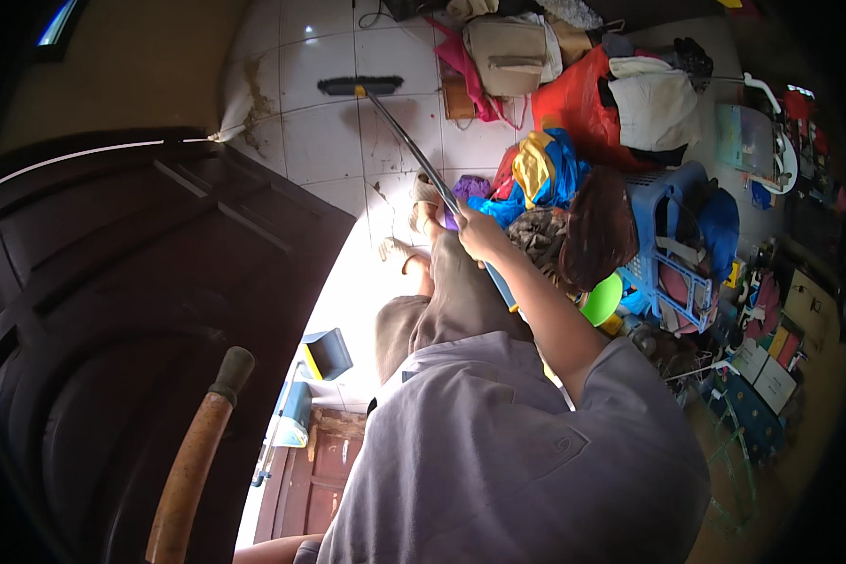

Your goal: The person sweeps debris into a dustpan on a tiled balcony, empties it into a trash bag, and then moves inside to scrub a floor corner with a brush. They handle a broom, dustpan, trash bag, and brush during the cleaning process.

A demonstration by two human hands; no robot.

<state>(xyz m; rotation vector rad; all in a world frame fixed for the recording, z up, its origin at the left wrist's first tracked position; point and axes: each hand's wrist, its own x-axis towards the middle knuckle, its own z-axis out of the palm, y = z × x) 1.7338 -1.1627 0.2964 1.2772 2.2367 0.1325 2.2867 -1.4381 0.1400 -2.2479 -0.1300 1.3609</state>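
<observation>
Broom head [360,86]: black bristles, with a yellow joint at the handle.
Broom handle [414,150]: dark, glossy.
Floor tiles [320,141]: white, with brown stains.
Door [132,282]: dark brown, panelled.
Wooden handle [193,461]: orange-brown, with a grey-green tip.
Shirt [498,461]: plain grey.
Trousers [456,291]: grey-brown.
Basket [672,235]: blue, slatted.
Bag [578,103]: red.
Cloth heap [545,169]: blue and yellow, with purple beside it.
Bowl [603,299]: bright green.

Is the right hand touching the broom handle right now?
Touching. In the head view the right hand is wrapped around the long dark broom handle, which runs from the fist up to the black brush head lying on the white tiled floor.
</observation>
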